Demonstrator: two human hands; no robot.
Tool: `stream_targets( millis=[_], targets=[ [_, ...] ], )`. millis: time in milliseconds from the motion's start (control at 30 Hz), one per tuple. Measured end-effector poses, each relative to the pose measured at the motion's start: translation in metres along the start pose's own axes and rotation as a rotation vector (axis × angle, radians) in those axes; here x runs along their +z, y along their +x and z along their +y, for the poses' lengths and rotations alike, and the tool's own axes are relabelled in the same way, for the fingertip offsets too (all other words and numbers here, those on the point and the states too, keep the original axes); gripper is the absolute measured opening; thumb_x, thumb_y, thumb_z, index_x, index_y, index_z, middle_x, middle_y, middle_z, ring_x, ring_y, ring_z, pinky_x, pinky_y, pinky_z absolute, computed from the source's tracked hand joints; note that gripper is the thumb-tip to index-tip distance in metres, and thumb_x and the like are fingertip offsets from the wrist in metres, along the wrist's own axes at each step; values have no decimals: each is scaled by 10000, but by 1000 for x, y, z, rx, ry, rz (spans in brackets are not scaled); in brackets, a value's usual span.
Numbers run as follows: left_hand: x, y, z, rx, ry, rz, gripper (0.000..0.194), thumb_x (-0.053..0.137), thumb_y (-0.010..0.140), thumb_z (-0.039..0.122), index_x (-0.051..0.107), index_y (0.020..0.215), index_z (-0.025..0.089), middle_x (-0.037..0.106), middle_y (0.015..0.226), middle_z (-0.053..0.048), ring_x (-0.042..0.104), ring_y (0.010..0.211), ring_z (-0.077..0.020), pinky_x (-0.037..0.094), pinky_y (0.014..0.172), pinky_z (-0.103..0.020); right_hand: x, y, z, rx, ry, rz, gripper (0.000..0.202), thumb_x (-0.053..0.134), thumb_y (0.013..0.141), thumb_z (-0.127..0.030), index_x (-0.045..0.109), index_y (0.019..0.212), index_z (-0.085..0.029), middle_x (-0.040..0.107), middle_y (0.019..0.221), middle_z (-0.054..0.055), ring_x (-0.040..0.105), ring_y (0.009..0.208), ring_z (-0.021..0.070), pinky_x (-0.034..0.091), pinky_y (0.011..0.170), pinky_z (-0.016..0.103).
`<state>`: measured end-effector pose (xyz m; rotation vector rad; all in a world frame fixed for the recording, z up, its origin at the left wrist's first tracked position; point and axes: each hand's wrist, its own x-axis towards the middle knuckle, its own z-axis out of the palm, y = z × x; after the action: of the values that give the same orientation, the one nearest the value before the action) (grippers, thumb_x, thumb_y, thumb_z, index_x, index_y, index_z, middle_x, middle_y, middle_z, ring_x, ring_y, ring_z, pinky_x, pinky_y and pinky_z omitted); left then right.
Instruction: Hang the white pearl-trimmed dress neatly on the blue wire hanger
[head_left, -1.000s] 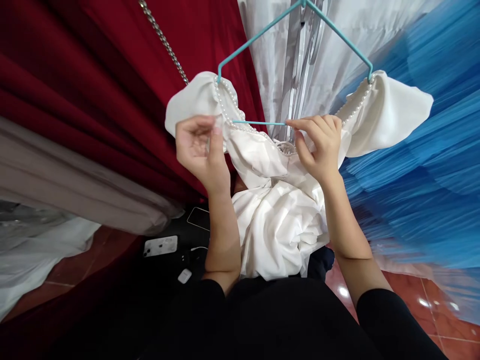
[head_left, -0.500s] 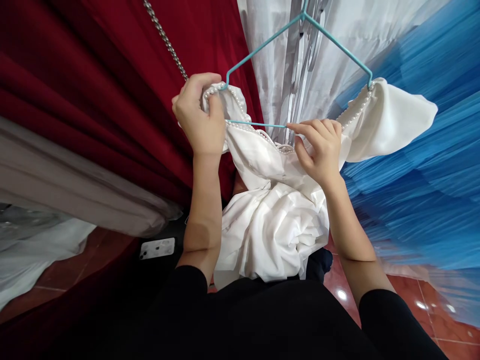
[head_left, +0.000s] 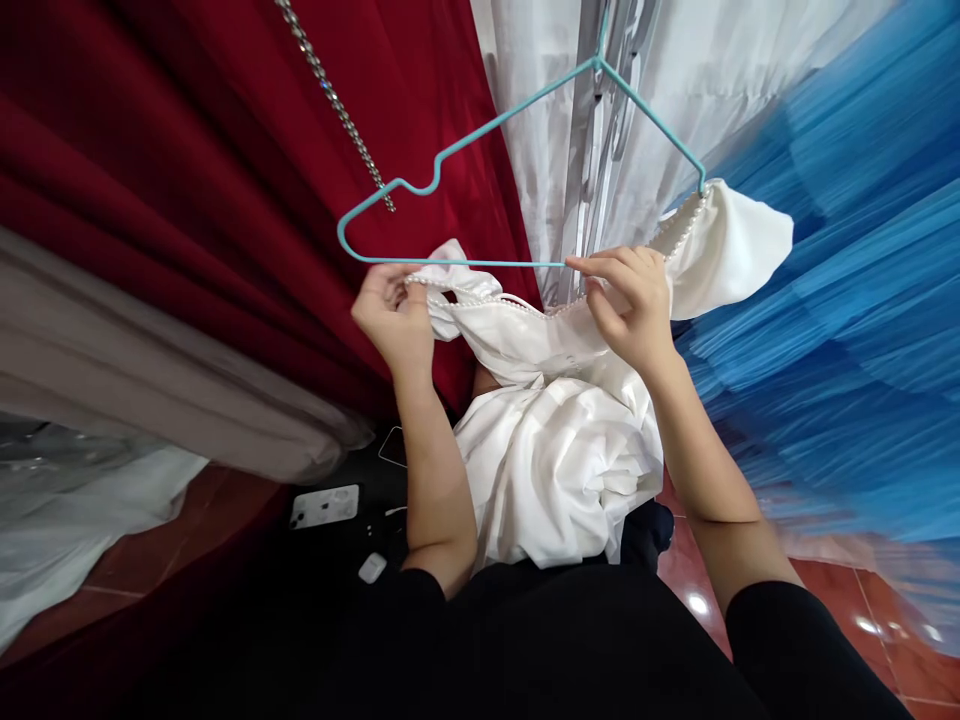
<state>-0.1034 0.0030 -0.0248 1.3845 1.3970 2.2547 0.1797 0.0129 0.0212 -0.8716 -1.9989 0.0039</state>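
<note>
A light-blue wire hanger (head_left: 480, 264) hangs in front of me, its left end bare. From its right shoulder hangs one side of a white satin dress (head_left: 517, 335) with pearl-beaded edging, its full skirt bunched near my lap. My left hand (head_left: 396, 312) is closed on the beaded edge of the dress's left strap, just under the hanger's bottom bar. My right hand (head_left: 628, 298) pinches the bottom bar near its middle, in front of the dress's bodice.
Red fabric (head_left: 450, 100) with a jewelled chain (head_left: 337, 105) hangs at the left, and blue tulle (head_left: 840, 330) at the right. A metal rail (head_left: 596, 170) stands behind the hanger. A phone (head_left: 325, 507) and a small white case (head_left: 372, 568) lie on a black surface.
The dress's left strap has come off the hanger's left end and moved down in my left hand. My right hand stays at the bottom bar.
</note>
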Motion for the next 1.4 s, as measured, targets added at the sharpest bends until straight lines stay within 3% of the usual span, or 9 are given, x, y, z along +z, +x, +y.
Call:
stream_targets(
  millis=[167,333,533,700,1000,1100,1233,1300,1400],
  targets=[
    [35,-24,27,-55,-256,-254,348,626,988,509,706,1197,242,757,1205,-103,721,1173,-238,565,1024,-359,1,-1,0,-5,-33,15,367,483,968,-192,709,1218,-336,739,1069,0,647,974,212,438,992,471],
    [65,-31,51,-141,-498,-210,358,613,964,612,580,1064,270,723,1001,-54,717,1142,-252,534,1092,-426,-8,0,-6,-47,-72,2,328,475,1012,-247,694,1224,-370,750,1142,3,683,1031,216,505,989,486],
    [71,-38,59,-139,-562,-171,339,621,964,579,505,963,261,621,851,-10,708,978,-217,522,1094,-419,-37,9,19,-15,-122,518,262,603,1000,-380,676,1240,-304,689,1255,98,605,1250,266,456,1145,517],
    [71,-42,65,-102,-498,-160,359,578,980,604,483,958,258,612,846,-16,688,950,-212,530,1084,-425,-52,24,58,109,-120,338,208,562,1015,-333,660,1190,-278,652,1249,123,561,1198,242,440,1098,459],
    [61,-24,57,-62,-518,-152,276,606,968,529,521,941,268,609,814,-24,646,844,-204,568,1040,-412,-96,32,99,356,-255,367,214,589,843,-113,748,902,-244,660,757,22,513,648,145,381,650,356],
    [58,-19,49,-104,-497,-195,331,635,949,578,517,944,269,611,840,-25,674,920,-216,554,1055,-414,-117,14,108,497,-284,72,94,709,736,-136,736,729,-226,619,604,-5,500,547,107,368,566,337],
    [66,-23,40,-160,-526,-227,347,641,944,593,522,943,267,624,857,-31,697,982,-230,541,1082,-418,-122,-10,78,332,-162,-423,90,696,749,-174,750,784,-236,710,677,-12,632,617,126,476,611,318],
    [72,-27,38,-173,-536,-192,338,623,954,589,522,949,266,624,855,-29,700,989,-231,545,1086,-420,-112,-12,50,171,-63,-409,155,639,809,-184,755,877,-260,751,821,-5,687,734,152,550,712,352],
    [79,-32,39,-206,-518,-171,337,601,969,593,521,957,265,634,870,-29,704,1014,-227,541,1094,-411,-88,-6,16,4,-25,-228,238,609,861,-188,755,1010,-302,725,1199,24,701,920,178,580,817,389]
  ],
)
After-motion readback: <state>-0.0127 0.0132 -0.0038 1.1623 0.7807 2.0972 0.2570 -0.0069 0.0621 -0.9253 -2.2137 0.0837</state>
